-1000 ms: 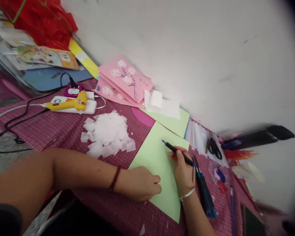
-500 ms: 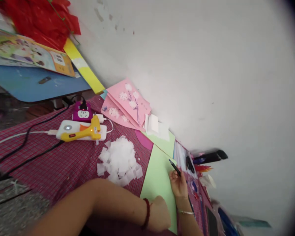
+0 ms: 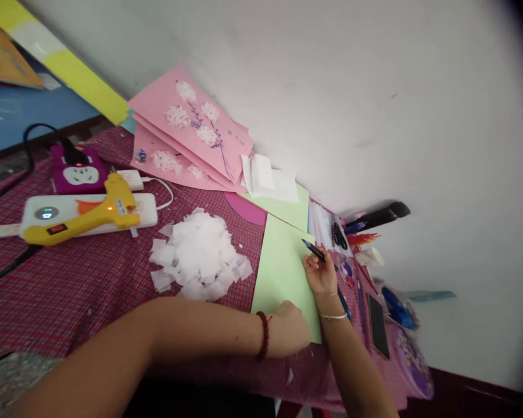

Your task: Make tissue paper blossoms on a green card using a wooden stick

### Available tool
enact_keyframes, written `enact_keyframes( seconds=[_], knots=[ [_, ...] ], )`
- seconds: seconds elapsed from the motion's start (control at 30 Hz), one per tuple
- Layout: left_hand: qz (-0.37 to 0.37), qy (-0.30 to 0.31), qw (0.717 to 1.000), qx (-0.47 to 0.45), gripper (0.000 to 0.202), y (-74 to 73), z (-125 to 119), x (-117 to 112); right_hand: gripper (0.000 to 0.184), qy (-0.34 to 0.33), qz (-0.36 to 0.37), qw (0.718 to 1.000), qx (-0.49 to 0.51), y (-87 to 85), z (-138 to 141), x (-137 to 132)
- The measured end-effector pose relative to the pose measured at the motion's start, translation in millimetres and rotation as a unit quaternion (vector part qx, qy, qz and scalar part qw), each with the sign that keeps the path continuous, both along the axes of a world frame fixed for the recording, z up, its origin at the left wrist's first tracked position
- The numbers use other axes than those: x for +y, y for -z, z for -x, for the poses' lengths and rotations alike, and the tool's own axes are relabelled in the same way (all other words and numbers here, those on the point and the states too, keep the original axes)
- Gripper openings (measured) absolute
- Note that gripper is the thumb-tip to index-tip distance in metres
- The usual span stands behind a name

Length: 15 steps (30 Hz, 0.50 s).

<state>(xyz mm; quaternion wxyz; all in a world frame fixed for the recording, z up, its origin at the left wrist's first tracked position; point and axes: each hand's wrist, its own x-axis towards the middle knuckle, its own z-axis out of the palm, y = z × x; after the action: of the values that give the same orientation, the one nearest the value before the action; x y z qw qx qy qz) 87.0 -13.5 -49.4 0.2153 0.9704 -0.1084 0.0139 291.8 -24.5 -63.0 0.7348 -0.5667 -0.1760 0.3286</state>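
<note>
A light green sheet of paper [image 3: 283,267] lies on the red checked tablecloth [image 3: 91,278]. My left hand [image 3: 290,331], with a red bead bracelet at the wrist, rests closed in a loose fist on the sheet's near edge. My right hand [image 3: 320,276], wearing a thin silver bangle, is shut on a dark pen [image 3: 314,249] whose tip points at the sheet's far right corner. A heap of small white paper squares [image 3: 198,255] lies just left of the sheet.
A yellow glue gun [image 3: 87,217] lies on a white power strip [image 3: 70,212] at left, cables trailing off. Pink cards with white flowers [image 3: 192,136] lean against the white wall. Scissors [image 3: 340,237], pens, a dark phone [image 3: 378,334] and craft bits lie right of my hand.
The view has swung down and closer to the table. My right hand with the pen has stayed near the sheet's far right edge; my left hand stays on the near edge.
</note>
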Motion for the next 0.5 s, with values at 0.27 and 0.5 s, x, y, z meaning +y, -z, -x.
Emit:
enact_keyframes(
  seconds=[0.27,0.5],
  knots=[
    [-0.119,-0.022,0.990,-0.074,0.008,3.1,5.0,2.5,0.020,-0.012,-0.048,0.998,0.032,-1.4,4.5,2.0],
    [-0.165,-0.050,0.984,-0.050,0.051,14.8,28.4,3.6,0.025,0.043,-0.086,0.995,-0.002,-38.4,-30.3,5.8]
  ],
)
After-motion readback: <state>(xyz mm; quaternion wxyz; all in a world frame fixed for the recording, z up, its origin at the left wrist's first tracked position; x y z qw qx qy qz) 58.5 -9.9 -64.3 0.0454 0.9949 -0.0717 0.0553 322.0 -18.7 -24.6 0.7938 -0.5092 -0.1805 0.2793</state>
